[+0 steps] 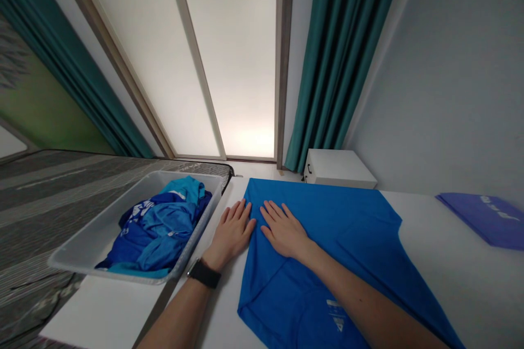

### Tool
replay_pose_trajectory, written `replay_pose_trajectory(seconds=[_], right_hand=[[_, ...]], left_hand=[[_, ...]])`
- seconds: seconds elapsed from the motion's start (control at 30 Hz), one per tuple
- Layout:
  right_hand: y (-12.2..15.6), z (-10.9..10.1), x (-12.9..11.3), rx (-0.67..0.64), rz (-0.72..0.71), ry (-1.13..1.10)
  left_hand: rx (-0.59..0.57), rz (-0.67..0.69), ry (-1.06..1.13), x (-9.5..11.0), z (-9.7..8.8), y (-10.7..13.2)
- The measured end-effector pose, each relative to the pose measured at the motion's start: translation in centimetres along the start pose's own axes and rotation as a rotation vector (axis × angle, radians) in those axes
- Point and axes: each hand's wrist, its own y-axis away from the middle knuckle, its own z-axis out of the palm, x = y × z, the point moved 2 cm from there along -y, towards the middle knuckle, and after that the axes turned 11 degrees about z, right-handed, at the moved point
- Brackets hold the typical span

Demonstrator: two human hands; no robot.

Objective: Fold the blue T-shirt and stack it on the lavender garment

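Observation:
A blue T-shirt (327, 212) lies spread flat on the white table (429, 262), with a small white print near the front edge. My right hand (282, 229) rests palm down on the shirt near its left side, fingers stretched out. Just to the left, my left hand (232, 232) lies flat with fingers extended, at the shirt's left edge and partly over the bare tabletop. A black watch sits on my left wrist. Neither hand grips the cloth.
Left of the table, a translucent plastic bin (82, 251) holds a heap of crumpled blue clothes (164, 229). A folded purple garment (491, 218) lies at the table's right. Behind stand a white drawer cabinet (339, 166), teal curtains (339, 54) and frosted sliding doors (241, 65).

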Motion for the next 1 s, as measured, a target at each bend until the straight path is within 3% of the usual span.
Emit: replay_pose_trajectory(seconds=[0.3,0.63,0.8,1.0], right_hand=[[0.1,-0.1,0.0,-0.008,0.017,-0.004],[0.0,-0.1,0.0,-0.028,0.019,0.008],[0.1,0.2,0.0,0.001,0.005,0.022],[-0.6,-1.0,-0.4,0.051,-0.007,0.061]], left_hand=[[0.057,0.014,0.028,-0.3,0.2,0.0],[0.153,-0.013,0.156,-1.5,-0.9,-0.7],[0.258,0.093,0.293,-1.3,-1.3,-0.9],[0.239,0.130,0.342,-0.9,-1.7,-1.1]])
